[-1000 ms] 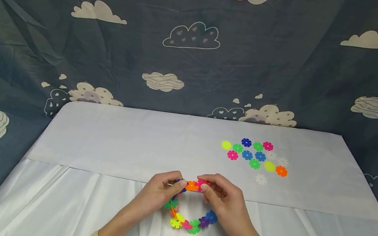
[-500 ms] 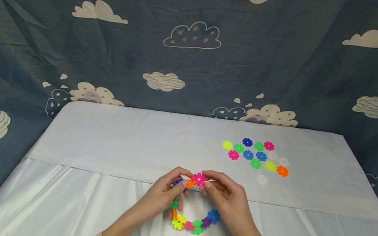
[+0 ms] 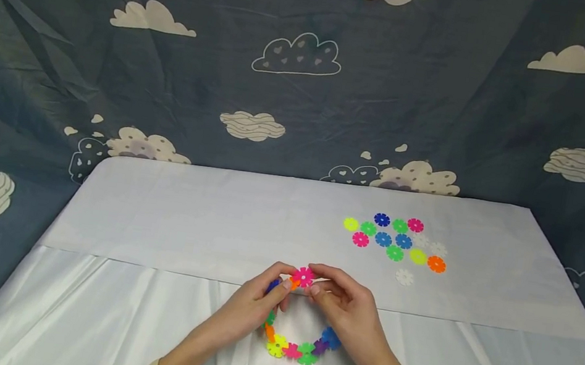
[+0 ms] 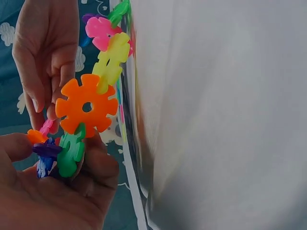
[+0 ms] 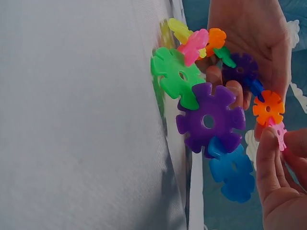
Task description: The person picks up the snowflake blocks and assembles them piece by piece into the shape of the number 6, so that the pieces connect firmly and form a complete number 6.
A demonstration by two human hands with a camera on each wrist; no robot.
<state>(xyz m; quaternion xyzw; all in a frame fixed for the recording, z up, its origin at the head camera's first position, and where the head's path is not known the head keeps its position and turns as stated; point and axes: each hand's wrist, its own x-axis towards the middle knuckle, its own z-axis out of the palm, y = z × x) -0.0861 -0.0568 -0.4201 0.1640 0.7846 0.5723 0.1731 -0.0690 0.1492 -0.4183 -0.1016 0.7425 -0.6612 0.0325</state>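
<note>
A chain of slotted plastic flower discs hangs in a near-ring between both hands. My left hand (image 3: 248, 301) pinches it near the orange disc (image 3: 294, 284) and dark blue disc (image 3: 273, 285), with fingers behind the chain. My right hand (image 3: 355, 313) pinches the pink disc (image 5: 278, 134) at one end, which is slotted into the orange one. From there the chain runs through green, orange, yellow (image 4: 111, 60), pink, green (image 5: 176, 74) and purple (image 5: 211, 120) discs. Its other end is a blue disc (image 5: 232, 172), hanging free below the right hand, apart from the pink end.
Several loose discs lie at the back right of the white-covered table (image 3: 197, 219), among them a loose orange disc (image 3: 436, 264) and a white disc (image 3: 404, 277). A dark cloth with clouds (image 3: 292, 101) hangs behind the table.
The pink end disc has turned to show its face to the head camera, and the orange disc beside it has turned nearly edge-on. The right fingers have shifted slightly left.
</note>
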